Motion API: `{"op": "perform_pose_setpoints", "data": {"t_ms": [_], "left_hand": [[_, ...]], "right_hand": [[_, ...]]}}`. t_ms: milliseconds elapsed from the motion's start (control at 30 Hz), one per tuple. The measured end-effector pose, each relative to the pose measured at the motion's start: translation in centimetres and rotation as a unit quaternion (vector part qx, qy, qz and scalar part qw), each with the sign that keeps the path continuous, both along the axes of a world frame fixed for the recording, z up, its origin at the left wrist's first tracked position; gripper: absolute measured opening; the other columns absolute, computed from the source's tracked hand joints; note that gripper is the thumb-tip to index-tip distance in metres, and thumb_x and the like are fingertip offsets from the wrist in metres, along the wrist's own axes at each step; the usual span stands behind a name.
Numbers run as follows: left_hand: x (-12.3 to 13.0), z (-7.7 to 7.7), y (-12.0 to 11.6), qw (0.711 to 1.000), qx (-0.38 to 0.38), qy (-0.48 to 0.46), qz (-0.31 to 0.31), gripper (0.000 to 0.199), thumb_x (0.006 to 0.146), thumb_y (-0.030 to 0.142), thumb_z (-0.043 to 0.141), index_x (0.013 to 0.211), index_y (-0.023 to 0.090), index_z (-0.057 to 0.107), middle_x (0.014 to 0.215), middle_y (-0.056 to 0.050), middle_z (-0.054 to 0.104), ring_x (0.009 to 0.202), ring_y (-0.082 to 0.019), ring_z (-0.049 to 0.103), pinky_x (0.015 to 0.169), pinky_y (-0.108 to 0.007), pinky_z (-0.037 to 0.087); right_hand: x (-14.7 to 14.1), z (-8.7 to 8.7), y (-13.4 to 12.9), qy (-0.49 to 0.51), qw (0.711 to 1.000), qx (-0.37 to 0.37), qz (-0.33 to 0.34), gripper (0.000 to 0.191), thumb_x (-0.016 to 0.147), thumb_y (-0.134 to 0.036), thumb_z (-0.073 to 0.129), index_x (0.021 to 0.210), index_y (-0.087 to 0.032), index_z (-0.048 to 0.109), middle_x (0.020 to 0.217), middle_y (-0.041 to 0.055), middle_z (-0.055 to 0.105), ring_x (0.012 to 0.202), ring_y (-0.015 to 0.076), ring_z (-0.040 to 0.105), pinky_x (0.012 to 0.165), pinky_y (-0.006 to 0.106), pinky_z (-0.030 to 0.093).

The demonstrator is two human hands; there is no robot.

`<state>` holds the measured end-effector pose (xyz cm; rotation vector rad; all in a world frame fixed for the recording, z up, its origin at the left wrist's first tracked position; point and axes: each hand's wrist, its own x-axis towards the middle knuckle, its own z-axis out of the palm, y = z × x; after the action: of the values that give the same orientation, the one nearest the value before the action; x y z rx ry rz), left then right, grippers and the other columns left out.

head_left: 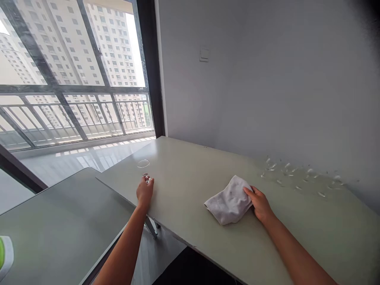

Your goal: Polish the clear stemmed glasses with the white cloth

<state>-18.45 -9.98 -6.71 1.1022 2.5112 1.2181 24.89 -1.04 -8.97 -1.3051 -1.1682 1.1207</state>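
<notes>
Left hand (145,192) on stemmed glass (143,164) — clear, empty

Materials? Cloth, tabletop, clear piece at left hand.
The cloth looks like matte white cotton towelling, given its soft rumpled folds. The tabletop seems pale laminate, satin, with a soft sheen. The clear piece is likely glass from its bright glints, though clear plastic is possible.

A cloth (228,200) lies on the table (184,174), right of a glass (146,178)

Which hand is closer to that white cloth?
Right. The right hand rests on the edge of the white cloth; the left hand lies apart from it, nearer the window.
</notes>
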Motion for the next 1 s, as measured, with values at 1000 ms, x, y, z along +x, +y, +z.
{"op": "perform_pose_setpoints", "data": {"t_ms": [1000], "left_hand": [[22.6, 2.6, 8.7, 0.691, 0.13, 0.393, -0.593, 0.024, 0.084, 0.014, 0.033, 0.073, 0.016, 0.055, 0.063, -0.006, 0.055, 0.061, -0.016, 0.052, 0.064, -0.031, 0.037]], "right_hand": [[-3.3, 5.1, -4.1, -0.501, 0.736, 0.453, 0.045, 0.027, 0.082, -0.012, 0.043, 0.101, -0.023, 0.059, 0.114, 0.0038, 0.06, 0.116, 0.0226, 0.044, 0.103, 0.047, 0.023]]}}
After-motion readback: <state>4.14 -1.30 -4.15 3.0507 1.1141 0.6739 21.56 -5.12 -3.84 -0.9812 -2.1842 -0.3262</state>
